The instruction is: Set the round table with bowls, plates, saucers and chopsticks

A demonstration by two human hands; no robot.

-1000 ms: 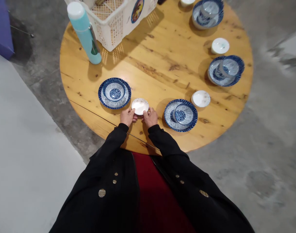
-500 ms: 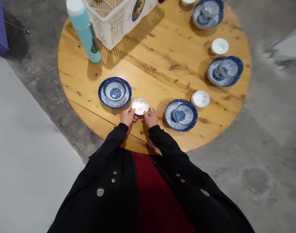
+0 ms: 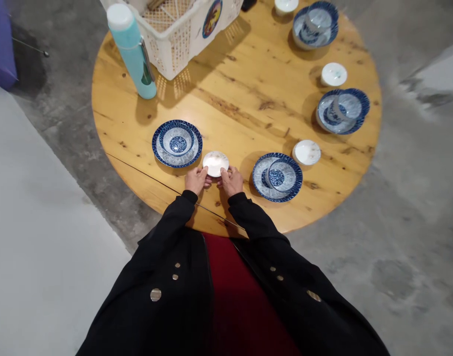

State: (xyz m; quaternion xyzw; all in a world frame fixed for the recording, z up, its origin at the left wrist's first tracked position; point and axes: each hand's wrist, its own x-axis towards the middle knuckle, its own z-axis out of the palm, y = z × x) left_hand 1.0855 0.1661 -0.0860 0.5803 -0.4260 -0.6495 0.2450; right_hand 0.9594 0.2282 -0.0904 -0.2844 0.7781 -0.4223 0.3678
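Observation:
A small white cup [image 3: 215, 163] is held near the table's front edge, its round top facing me. My left hand [image 3: 197, 180] is closed on its lower left rim, thumb on top. On its lower right rim my right hand [image 3: 231, 181] grips it the same way. Whether its base touches the table is hidden. Left of it sits a blue-and-white bowl [image 3: 156, 148] with a smaller bowl [image 3: 178, 142] inside. To the right stands another blue-and-white bowl [image 3: 258, 180], with a smaller bowl [image 3: 280, 176] tilted in it. Beyond that lies a second white cup [image 3: 306, 152].
The round wooden table [image 3: 241, 123] also bears a turquoise thermos [image 3: 132, 54] and a white plastic basket [image 3: 178, 44] at the back left. Along the right side are more stacked bowls [image 3: 341, 111] and a white cup [image 3: 334, 74]. Another stack [image 3: 313, 27] stands farther back.
The view has shifted slightly, so things at the back sit a little lower in the picture. Both hands keep their hold on the small white cup, with hardly any movement.

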